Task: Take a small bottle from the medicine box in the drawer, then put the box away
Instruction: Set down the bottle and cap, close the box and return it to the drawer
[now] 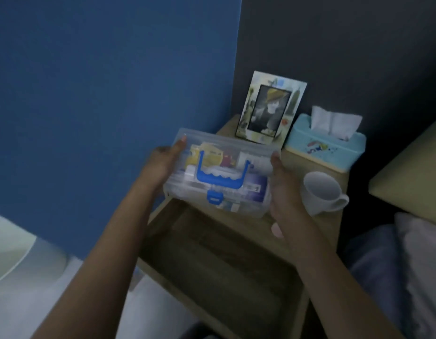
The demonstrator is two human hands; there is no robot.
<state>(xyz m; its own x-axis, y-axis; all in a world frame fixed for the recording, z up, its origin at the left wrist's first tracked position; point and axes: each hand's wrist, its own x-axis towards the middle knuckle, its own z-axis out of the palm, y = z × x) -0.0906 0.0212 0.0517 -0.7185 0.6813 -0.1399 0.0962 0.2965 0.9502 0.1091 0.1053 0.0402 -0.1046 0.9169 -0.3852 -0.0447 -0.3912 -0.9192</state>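
A clear plastic medicine box (pixel 248 165) with a blue handle and blue latch is held in the air above the open wooden drawer (pixel 219 260) of a bedside table. Its lid is closed, and packets and small items show through the plastic. My left hand (pixel 163 162) grips the box's left end. My right hand (pixel 283 192) grips its right end. No single small bottle can be made out inside. The drawer's inside looks dark and bare.
On the bedside table top (pixel 295 157) stand a photo frame (pixel 270 108), a light blue tissue box (pixel 327 145) and a white cup (pixel 322 192) close to my right hand. A blue wall is on the left, a bed with pillows (pixel 412 253) on the right.
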